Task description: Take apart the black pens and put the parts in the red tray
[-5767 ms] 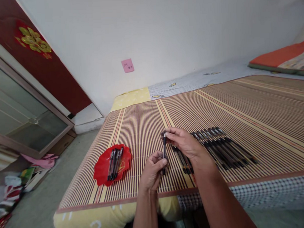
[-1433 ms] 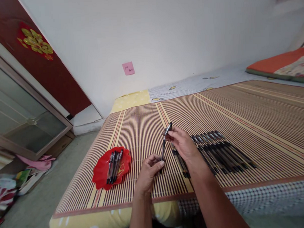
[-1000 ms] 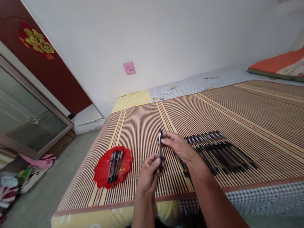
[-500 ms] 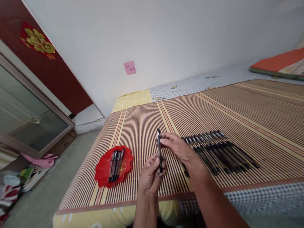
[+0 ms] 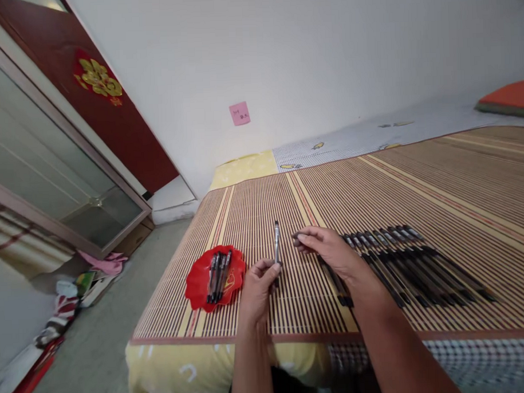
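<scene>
My left hand [image 5: 261, 282] is closed round the lower part of a pen [image 5: 277, 242], which stands nearly upright with its pale, clear barrel and dark top end showing. Just right of it, my right hand [image 5: 326, 248] pinches a small black pen cap [image 5: 296, 236], apart from the pen. Beneath and beyond the right forearm, a row of black pens [image 5: 402, 266] lies side by side on the striped mat, the nearest partly hidden by that arm. To the left, several more pens [image 5: 218, 277] rest in a red scalloped plate [image 5: 196, 285].
The striped bamboo mat [image 5: 262, 202] covers a bed against a white wall. A pink note [image 5: 239, 113] is stuck on the wall. An orange cushion [image 5: 510, 99] lies at the far right. Left of the bed are a glass-paned door [image 5: 72, 163] and clothes on the floor.
My right hand has moved off the pen to the right, taking the cap with it. The left hand keeps hold of the pen. The view has turned slightly left.
</scene>
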The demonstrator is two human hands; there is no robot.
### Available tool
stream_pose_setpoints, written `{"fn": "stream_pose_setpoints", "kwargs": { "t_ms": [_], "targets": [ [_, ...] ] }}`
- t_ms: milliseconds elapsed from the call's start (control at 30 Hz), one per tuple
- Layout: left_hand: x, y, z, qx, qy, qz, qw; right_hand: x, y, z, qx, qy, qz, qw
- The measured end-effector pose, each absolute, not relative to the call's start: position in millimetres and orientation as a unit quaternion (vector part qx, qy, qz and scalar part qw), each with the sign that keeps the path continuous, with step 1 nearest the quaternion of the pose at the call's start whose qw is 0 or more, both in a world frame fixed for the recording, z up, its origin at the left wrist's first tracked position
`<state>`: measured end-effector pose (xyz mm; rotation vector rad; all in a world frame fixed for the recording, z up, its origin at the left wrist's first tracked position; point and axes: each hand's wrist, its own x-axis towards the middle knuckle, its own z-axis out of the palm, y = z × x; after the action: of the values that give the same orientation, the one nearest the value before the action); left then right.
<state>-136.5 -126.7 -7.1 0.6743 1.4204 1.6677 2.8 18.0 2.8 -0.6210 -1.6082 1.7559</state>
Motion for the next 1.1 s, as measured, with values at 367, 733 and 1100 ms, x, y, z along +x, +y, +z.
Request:
{"fn": "stream_pose_setpoints", "kwargs": {
  "t_ms": [367, 733, 1100],
  "targets": [
    [-221.6, -184.7, -8.1, 0.230, 0.936, 0.267, -0.011, -5.1, 18.8, -7.2, -0.273, -0.672, 0.615, 0.311],
    [-223.5, -185.4, -12.0, 0.222, 0.943, 0.247, -0.032, -3.9, 13.9, 0.6, -0.279, -0.678, 0.613, 0.297],
    [-151.8, -157.7, 24.5, 0.454, 0.656, 0.493, 0.346, -15.6, 1.6, 7.0, -0.173, -0.616, 0.696, 0.325]
  ]
}}
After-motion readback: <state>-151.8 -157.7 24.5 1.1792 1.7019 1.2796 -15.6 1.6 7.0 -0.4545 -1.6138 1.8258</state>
